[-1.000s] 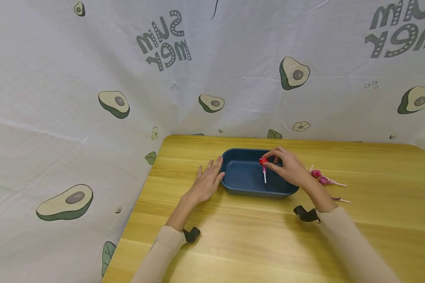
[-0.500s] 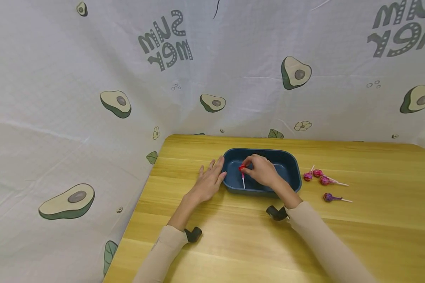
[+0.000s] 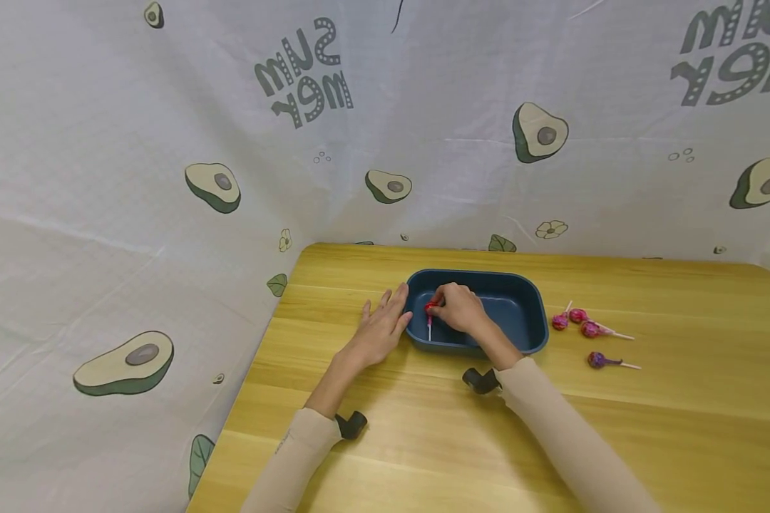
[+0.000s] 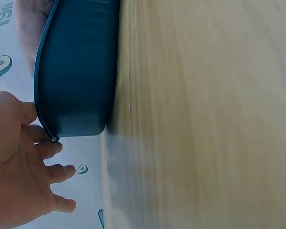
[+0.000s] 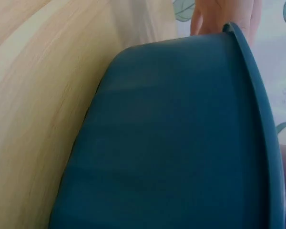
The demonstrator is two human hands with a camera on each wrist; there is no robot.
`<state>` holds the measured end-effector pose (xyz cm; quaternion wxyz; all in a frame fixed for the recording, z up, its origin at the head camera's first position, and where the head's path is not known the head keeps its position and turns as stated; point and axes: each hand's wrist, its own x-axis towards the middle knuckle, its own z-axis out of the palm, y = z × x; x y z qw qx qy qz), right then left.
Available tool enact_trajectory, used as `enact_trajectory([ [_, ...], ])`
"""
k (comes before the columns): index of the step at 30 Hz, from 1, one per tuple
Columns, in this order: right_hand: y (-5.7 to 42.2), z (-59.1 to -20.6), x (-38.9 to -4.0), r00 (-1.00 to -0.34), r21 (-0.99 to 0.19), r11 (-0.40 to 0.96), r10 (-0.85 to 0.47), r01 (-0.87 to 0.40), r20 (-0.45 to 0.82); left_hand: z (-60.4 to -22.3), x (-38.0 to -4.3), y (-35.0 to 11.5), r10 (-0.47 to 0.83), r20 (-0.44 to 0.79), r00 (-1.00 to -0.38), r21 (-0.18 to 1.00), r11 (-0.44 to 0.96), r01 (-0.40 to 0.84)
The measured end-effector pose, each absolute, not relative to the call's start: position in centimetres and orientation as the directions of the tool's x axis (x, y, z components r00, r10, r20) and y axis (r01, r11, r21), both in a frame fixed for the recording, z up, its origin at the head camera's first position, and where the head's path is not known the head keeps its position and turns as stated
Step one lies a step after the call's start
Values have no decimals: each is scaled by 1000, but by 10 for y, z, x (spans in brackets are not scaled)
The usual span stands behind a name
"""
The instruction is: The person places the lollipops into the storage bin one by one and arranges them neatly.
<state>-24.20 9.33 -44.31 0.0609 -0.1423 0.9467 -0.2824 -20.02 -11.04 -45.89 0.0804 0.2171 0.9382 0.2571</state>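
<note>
My right hand (image 3: pixel 458 308) pinches a red-wrapped lollipop (image 3: pixel 429 319) by its head, inside the left end of a dark blue oblong dish (image 3: pixel 513 313). The lollipop's white stick points toward me. At the dish's left rim, my left hand (image 3: pixel 377 331) touches the edge with fingers spread. The left wrist view shows the thumb and fingertips of the left hand (image 4: pixel 28 167) right at the rim of the dish (image 4: pixel 81 71). In the right wrist view the dish wall (image 5: pixel 171 133) hides most of the right hand.
Right of the dish lie several wrapped lollipops: pink ones (image 3: pixel 590 329) close together and a purple one (image 3: pixel 595 360) nearer me. All stand on a wooden table (image 3: pixel 411 442). A white curtain with avocado prints (image 3: pixel 449 199) hangs behind the table's back edge.
My right hand has carried the red lollipop leftward and lower within the dish, from its right half to its left end. The left hand stays at the rim.
</note>
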Motion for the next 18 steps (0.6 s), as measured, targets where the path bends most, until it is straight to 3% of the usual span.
enact_trajectory([
  [18, 84, -447, -246, -949, -544, 805, -311, -237, -46, -462, -201, -111, 444, -46, -895, 528, 771, 356],
])
